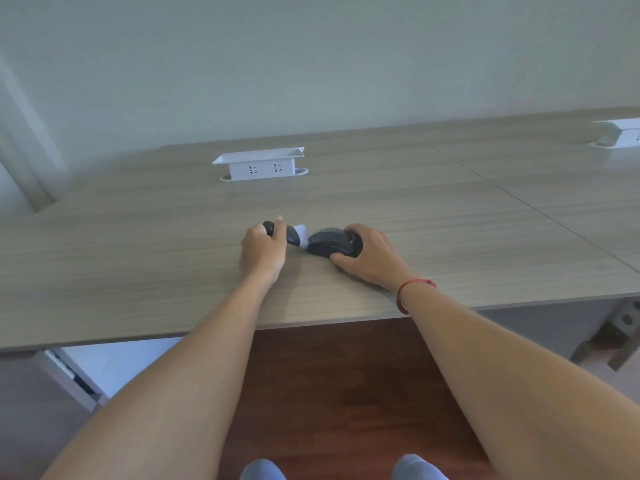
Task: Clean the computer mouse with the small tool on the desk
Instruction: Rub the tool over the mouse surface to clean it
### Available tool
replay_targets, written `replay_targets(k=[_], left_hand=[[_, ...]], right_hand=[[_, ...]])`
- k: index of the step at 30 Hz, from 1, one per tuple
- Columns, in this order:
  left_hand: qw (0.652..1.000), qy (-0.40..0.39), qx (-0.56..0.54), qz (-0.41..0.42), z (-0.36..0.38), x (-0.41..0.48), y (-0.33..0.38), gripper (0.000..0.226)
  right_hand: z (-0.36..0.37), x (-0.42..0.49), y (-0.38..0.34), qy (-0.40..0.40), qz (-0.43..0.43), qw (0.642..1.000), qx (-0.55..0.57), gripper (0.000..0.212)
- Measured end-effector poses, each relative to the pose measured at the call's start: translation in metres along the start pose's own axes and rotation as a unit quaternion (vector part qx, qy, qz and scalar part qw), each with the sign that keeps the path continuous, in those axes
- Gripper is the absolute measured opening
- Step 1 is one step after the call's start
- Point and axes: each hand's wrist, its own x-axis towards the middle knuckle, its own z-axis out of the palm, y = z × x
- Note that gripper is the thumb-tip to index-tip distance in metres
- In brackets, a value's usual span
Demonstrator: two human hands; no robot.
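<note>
Left hand (261,252) wrapped around small black tool (284,233), pale tip touching mouse (331,242). Right hand (369,258) cups mouse from its right side, steadying it on table (138,254). White socket box (259,164) behind.

desk (173,265): matt wood-grain | mouse (329,244): matt black plastic | socket box (260,164): white plastic
</note>
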Motion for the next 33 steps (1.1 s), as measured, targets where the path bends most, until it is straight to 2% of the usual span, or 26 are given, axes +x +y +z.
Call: replay_targets(k=[3,5,8,10,12,17,20,22,24,26,28,31,33], left_hand=[[0.997,-0.028,-0.057,0.034,0.005,-0.002,0.007,0.051],[0.997,-0.048,-0.030,0.044,0.009,-0.003,0.010,0.050],[1.000,-0.018,0.021,-0.002,0.006,-0.001,0.008,0.048],[1.000,0.009,-0.008,0.002,0.007,-0.002,0.013,0.050],[0.998,-0.001,-0.062,0.032,0.012,-0.004,0.026,0.053],[0.996,-0.057,-0.058,0.027,0.030,-0.010,0.039,0.048],[0.997,-0.057,-0.050,0.010,0.029,-0.012,0.030,0.050],[0.997,-0.050,-0.059,0.015,0.026,-0.010,0.029,0.051],[0.994,-0.065,-0.081,0.039,0.024,-0.007,0.032,0.052],[0.991,-0.098,-0.061,0.070,0.022,-0.006,0.038,0.052],[0.990,-0.106,-0.002,0.088,0.020,-0.003,0.036,0.050],[0.995,-0.063,0.065,0.045,0.010,0.006,0.023,0.046],[0.996,-0.035,0.076,0.033,0.004,0.009,0.015,0.046]], right_hand=[[0.001,0.001,0.001,-0.002,0.011,1.000,0.003,0.045],[0.001,0.001,0.002,0.000,0.013,1.000,0.008,0.043],[0.001,0.001,0.001,0.000,0.014,1.000,0.012,0.044],[0.001,0.000,0.000,-0.005,0.021,1.000,0.010,0.045],[0.000,-0.001,-0.002,-0.009,0.027,1.000,-0.002,0.047],[-0.004,-0.011,-0.009,-0.006,0.032,0.997,-0.063,0.079],[-0.005,-0.012,-0.010,-0.012,0.023,0.998,-0.060,0.091],[-0.003,-0.011,-0.009,-0.025,0.018,0.997,-0.065,0.085],[-0.001,-0.008,-0.007,-0.024,0.002,0.996,-0.089,0.054],[-0.001,-0.007,-0.007,-0.022,-0.003,0.995,-0.096,0.038],[-0.003,-0.007,-0.008,-0.028,-0.004,0.997,-0.074,0.033],[-0.004,-0.005,-0.005,-0.033,-0.008,0.998,-0.059,0.025],[-0.003,-0.003,-0.004,-0.044,-0.008,0.997,-0.058,0.041]])
